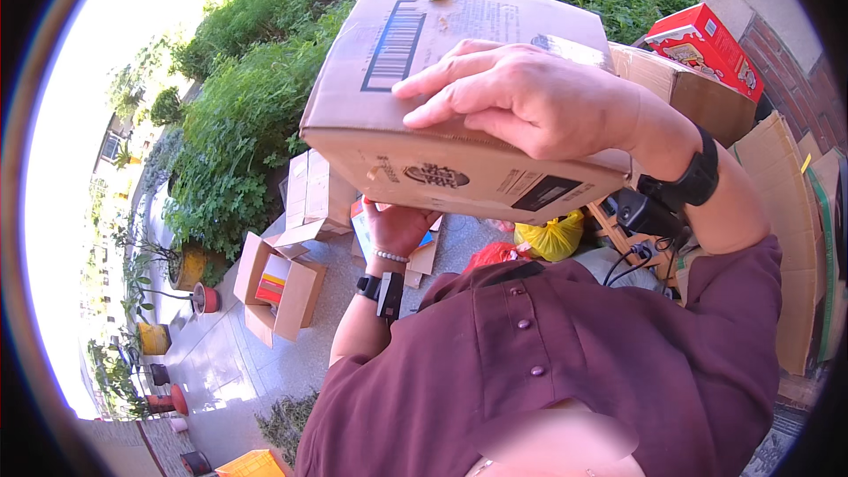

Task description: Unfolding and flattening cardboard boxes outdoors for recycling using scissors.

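Note:
A closed cardboard box (344, 103) with a printed barcode and other writing is held up in front of my chest, tilted. My right hand (523, 96) lies over its upper face and near edge, fingers spread a little. From below, my left hand (401, 232) supports the box, palm up; part of its fingers is hidden by the box. Both wrists carry black straps with devices, and the left one also has a beaded bracelet.
Open cardboard boxes (301, 298) stand on the tiled floor at left. Red and yellow plastic bags (553, 235) lie below the held box. At right are a large carton (709, 96) bearing a red box (719, 46), and flattened cardboard (785, 212). Dense plants (232, 139) and pots line the far side.

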### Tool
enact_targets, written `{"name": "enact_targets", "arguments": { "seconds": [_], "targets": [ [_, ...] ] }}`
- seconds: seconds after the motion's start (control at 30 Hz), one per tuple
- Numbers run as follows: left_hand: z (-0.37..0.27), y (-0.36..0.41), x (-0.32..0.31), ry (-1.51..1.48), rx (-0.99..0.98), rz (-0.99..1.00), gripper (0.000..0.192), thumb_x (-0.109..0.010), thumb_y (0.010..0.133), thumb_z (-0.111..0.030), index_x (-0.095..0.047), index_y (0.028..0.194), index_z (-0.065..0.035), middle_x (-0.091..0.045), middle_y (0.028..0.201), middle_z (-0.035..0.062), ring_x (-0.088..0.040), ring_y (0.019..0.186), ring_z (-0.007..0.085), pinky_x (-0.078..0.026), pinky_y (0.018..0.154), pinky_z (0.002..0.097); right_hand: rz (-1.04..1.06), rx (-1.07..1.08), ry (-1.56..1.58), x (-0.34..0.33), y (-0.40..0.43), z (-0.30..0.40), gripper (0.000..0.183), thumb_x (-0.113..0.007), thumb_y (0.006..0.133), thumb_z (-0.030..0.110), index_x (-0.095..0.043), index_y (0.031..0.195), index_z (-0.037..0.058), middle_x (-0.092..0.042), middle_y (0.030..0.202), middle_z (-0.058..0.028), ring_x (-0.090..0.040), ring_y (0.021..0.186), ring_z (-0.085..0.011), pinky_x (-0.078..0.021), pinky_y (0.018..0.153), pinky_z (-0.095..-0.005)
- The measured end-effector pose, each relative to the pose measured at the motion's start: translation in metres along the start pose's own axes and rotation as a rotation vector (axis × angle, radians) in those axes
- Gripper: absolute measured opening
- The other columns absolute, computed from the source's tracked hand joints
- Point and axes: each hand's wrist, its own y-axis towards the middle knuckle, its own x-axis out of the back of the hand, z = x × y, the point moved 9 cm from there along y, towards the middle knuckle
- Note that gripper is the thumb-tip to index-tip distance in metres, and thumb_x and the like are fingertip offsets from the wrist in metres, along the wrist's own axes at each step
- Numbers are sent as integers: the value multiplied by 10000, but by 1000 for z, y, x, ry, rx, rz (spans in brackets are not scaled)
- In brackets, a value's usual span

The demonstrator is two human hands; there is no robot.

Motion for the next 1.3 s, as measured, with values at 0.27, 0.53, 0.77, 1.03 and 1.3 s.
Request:
{"name": "enact_targets", "arguments": {
  "seconds": [0.27, 0.53, 0.77, 1.03, 1.3],
  "targets": [
    [69, 59, -5, -195, 307, 130, 841, -392, 810, -666, -345, 1435, -105, -326, 1487, 173, -348, 1330, 387, -251, 1102, 541, 25, -693, -537, 46, -74, -62, 688, -608, 833, 548, -450, 1380, 163, -393, 1448, -132, -338, 1350, -312, -252, 1122, -411],
    [71, 84, 25, -341, 365, 21, 606, -450, 874, -467, -469, 1339, -79, -405, 1436, 171, -382, 1297, 389, -255, 1098, 546, 214, -934, -419, 17, -84, -112, 755, -509, 846, 647, -356, 1452, 224, -206, 1542, -152, -163, 1429, -328, -144, 1159, -407],
    [58, 100, 71, -257, 401, -190, 461, -414, 951, -352, -507, 1291, -53, -435, 1403, 176, -431, 1249, 369, -285, 1097, 512, 207, -1029, -342, -6, -94, -149, 719, -511, 885, 576, -326, 1465, 194, -188, 1546, -160, -133, 1436, -333, -118, 1162, -412],
    [48, 110, 111, 95, 521, -238, 396, -421, 982, -274, -471, 1309, -56, -514, 1290, 153, -464, 1219, 327, -358, 1061, 483, 201, -996, -466, -35, -78, -141, 695, -532, 860, 581, -384, 1434, 218, -224, 1538, -148, -151, 1427, -360, -87, 1154, -481],
    [2, 119, 68, 730, 433, -36, 467, -480, 969, -323, -406, 1401, -162, -476, 1357, 81, -404, 1285, 232, -357, 1021, 416, 100, -1035, -424, -31, -91, -118, 707, -577, 831, 534, -413, 1414, 171, -254, 1528, -143, -167, 1424, -364, -82, 1156, -468]
  ]
}}
